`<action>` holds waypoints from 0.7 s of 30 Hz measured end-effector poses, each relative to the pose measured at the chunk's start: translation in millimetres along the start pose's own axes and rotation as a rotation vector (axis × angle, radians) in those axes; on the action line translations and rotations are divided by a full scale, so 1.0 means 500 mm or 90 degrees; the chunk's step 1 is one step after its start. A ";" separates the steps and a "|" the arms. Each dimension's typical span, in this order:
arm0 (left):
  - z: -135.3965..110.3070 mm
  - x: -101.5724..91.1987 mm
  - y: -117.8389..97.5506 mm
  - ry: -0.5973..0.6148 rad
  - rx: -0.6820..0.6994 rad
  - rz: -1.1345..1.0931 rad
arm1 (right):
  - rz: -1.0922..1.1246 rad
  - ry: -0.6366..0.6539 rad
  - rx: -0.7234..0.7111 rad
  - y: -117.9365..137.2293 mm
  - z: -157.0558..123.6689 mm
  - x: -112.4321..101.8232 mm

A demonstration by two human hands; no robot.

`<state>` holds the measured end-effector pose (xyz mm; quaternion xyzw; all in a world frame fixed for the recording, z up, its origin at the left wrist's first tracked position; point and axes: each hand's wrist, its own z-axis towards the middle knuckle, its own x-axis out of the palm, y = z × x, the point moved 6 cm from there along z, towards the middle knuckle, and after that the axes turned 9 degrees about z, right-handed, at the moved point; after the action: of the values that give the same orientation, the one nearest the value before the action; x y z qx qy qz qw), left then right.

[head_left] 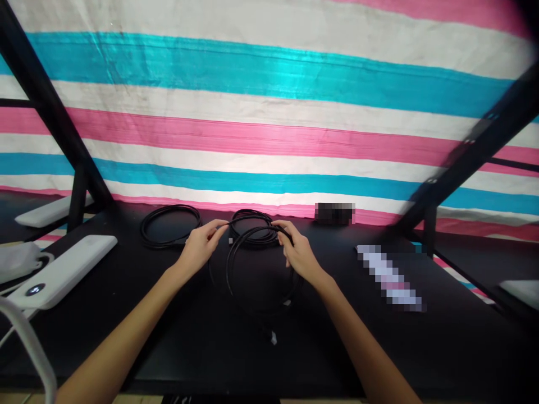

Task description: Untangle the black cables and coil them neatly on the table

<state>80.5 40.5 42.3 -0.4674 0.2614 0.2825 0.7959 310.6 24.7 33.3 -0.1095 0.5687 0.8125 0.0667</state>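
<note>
My left hand (202,242) pinches a stretch of black cable between thumb and fingertips. Looped below and between my hands, this black cable (229,269) forms loose rings, and my right hand (298,249) is closed round their upper right side. A small pale plug (273,338) hangs at the cable's lower end, near the tabletop. Just behind my hands, a second coiled black cable (242,216) lies on the table, partly covered by the held loops. Left of it rests a third coiled black cable (170,207), close to my left wrist.
A black table (168,348) spans the view before a striped sheet (261,134). White power bank (71,269) and white cords lie left. A pixelated strip (389,278) lies right; a dark pixelated box (334,214) stands behind. Black slanted posts (54,106) flank both sides.
</note>
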 end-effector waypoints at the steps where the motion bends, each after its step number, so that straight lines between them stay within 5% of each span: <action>1: -0.002 0.002 -0.004 0.005 0.000 -0.019 | -0.005 -0.007 -0.002 0.002 -0.001 0.000; 10: -0.013 0.023 -0.026 0.032 -0.001 -0.069 | 0.012 -0.047 0.034 0.002 -0.001 -0.004; 17: -0.014 0.031 -0.026 0.034 -0.016 -0.160 | 0.198 -0.009 0.116 0.007 -0.003 0.019; 21: -0.014 0.050 -0.032 0.087 -0.070 -0.337 | 0.360 -0.040 0.126 0.008 -0.003 0.018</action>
<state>108.2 32.8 31.9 -0.5796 0.1674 0.0463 0.7961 301.0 21.5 34.2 0.0854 0.6505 0.7427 -0.1341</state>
